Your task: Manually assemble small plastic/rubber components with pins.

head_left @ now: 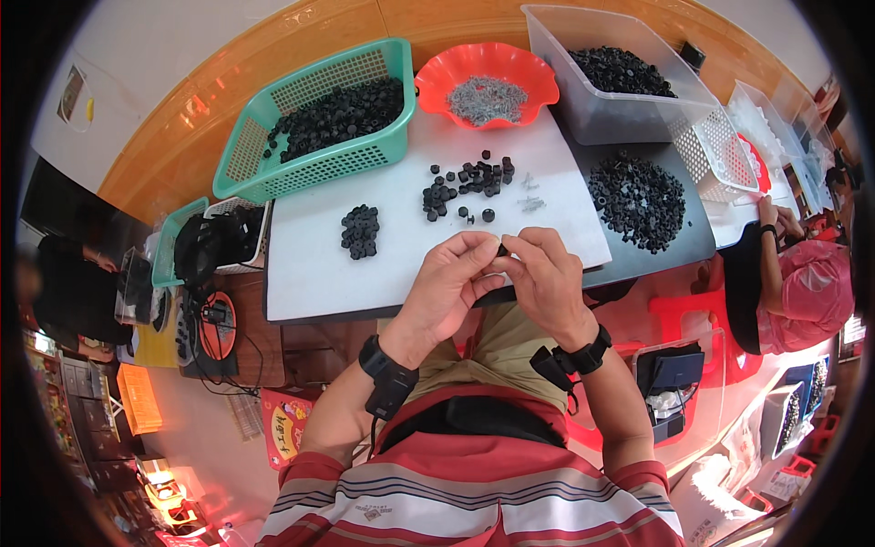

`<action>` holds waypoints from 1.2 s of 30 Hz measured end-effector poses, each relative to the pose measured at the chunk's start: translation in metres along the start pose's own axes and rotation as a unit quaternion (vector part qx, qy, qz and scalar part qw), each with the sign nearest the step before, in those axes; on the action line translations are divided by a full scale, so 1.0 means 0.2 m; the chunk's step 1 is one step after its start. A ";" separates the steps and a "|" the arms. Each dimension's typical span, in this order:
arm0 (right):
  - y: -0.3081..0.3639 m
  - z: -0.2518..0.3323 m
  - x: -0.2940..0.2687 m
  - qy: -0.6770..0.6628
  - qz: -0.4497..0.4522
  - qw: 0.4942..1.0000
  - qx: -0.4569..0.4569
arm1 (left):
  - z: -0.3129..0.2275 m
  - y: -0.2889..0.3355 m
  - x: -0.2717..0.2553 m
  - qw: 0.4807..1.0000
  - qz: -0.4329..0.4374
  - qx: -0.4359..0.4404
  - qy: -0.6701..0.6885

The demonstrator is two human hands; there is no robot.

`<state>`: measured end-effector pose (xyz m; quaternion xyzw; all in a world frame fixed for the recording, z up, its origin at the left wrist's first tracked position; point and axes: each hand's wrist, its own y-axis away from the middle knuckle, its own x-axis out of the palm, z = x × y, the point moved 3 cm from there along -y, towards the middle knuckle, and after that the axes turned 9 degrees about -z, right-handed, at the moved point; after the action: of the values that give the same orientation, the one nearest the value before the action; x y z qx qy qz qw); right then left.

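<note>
Your shirt [474, 479] sits nearest. Ahead of it, a small black part [502, 250] is between your fingertips, near the front edge of the board [305, 264]. Left hand [445, 287] and right hand [550, 281] both narrow, pinched on it; which bears more, cannot tell, fingers cover it.

Risk, as judged: a slipped pinch could send the part over that edge into your lap [518, 351]. Just beyond lie loose parts [476, 182]; the round ones likely roll if a knuckle knocks them. The pins [531, 204] could scatter likewise.

Room: the board runs widest between the left cluster [361, 232] and your left hand. Right is tighter: board edge, then the heap [638, 201]. The basket [365, 153] and bowl [433, 73] bound the far side.
</note>
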<state>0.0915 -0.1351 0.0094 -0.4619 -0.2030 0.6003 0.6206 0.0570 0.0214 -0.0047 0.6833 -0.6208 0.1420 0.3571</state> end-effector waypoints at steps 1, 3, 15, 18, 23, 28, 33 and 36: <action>0.00 0.00 0.00 0.018 0.010 1.000 -0.008 | 0.00 0.00 0.00 1.000 -0.004 0.003 -0.005; 0.00 0.00 0.00 0.036 0.020 0.999 -0.017 | 0.01 0.00 0.00 1.000 -0.010 0.005 -0.013; 0.01 -0.06 -0.07 0.068 -0.005 0.997 -0.020 | -0.07 -0.04 0.03 0.903 -0.124 0.223 -0.347; 0.01 -0.08 -0.09 0.040 -0.008 0.999 0.023 | -0.12 -0.08 0.06 0.712 -0.163 0.384 -0.565; 0.03 -0.10 -0.10 0.012 -0.013 0.998 0.061 | -0.11 -0.14 0.07 0.557 -0.152 0.497 -0.648; 0.05 -0.11 -0.12 0.001 -0.013 0.997 0.079 | -0.11 -0.17 0.09 0.534 -0.125 0.482 -0.683; 0.03 -0.10 -0.14 -0.033 -0.032 0.995 0.091 | -0.13 -0.10 0.13 0.618 -0.119 0.480 -0.612; 0.02 -0.09 -0.14 -0.054 -0.037 0.992 0.105 | -0.14 -0.06 0.14 0.697 -0.099 0.449 -0.551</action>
<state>0.0981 -0.1679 0.0053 -0.3531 -0.1892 0.6190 0.6756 0.0802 0.0191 0.0287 0.7758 -0.4981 -0.0338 -0.3859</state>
